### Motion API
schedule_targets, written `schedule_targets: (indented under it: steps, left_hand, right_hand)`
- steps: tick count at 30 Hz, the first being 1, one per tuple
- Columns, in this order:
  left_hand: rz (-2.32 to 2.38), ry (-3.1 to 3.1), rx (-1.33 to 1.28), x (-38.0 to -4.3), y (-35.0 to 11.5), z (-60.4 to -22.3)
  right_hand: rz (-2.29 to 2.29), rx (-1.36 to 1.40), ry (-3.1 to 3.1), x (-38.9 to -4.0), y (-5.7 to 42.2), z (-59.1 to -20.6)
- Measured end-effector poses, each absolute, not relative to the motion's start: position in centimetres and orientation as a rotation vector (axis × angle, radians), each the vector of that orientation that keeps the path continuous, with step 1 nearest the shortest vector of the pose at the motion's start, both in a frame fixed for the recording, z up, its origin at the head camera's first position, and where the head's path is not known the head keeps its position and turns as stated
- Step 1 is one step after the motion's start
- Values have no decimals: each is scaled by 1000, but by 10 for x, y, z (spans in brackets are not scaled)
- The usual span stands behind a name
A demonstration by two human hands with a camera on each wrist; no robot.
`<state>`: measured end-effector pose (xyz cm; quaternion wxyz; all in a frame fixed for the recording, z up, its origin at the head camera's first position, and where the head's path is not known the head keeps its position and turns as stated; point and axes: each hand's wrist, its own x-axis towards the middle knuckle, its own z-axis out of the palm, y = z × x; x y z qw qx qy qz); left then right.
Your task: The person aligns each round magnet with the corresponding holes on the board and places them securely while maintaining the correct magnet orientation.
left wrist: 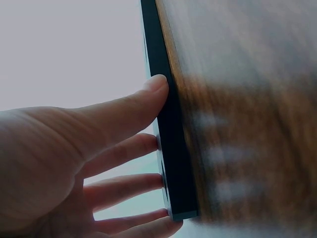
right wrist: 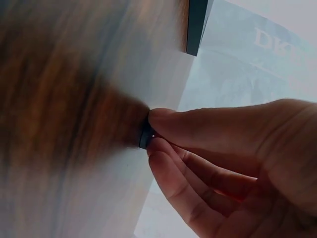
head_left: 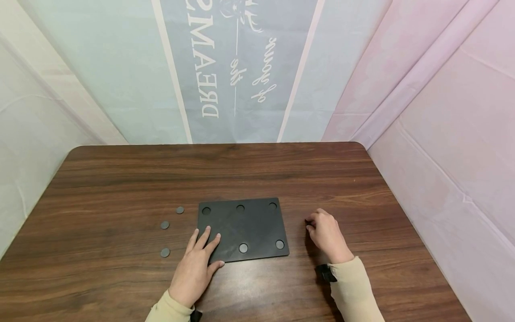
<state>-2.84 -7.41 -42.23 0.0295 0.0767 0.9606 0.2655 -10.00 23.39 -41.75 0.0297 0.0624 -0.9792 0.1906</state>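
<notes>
"So, how do I do this well from here?"

"Across the brown wood-grain table [head_left: 120, 179], I'd travel low. The flat black rectangular board [head_left: 253, 228] needs only light steadying: my left hand [head_left: 195, 268] lies on it, fingers spread and straight, thumb at its near edge. With my right hand [head_left: 326, 232], I'd pinch gently by the rim, leaving the underside free and level."

"And where's the piece in that grip?"

"Right at the tips. Thumb and fingers pinch a small, dark, flat piece [right wrist: 145, 134], apparently a disc, mostly jutting out on the table side. It's right of the board, apart from it; I can't tell whether it touches the wood."

"Any others?"

"Three round grey discs [head_left: 165, 225] lie loose left of the board."
</notes>
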Motion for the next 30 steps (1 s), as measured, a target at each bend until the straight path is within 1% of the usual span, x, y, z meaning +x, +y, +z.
schedule_targets:
  steps: [20,30]
  left_hand:
    - [804,2974,232,-27,-74,-422]
    - [804,2986,238,-28,-74,-422]
  right_hand:
    - [509,121,-3024,-103,234,-415]
    - [580,281,-2923,-106,229,-419]
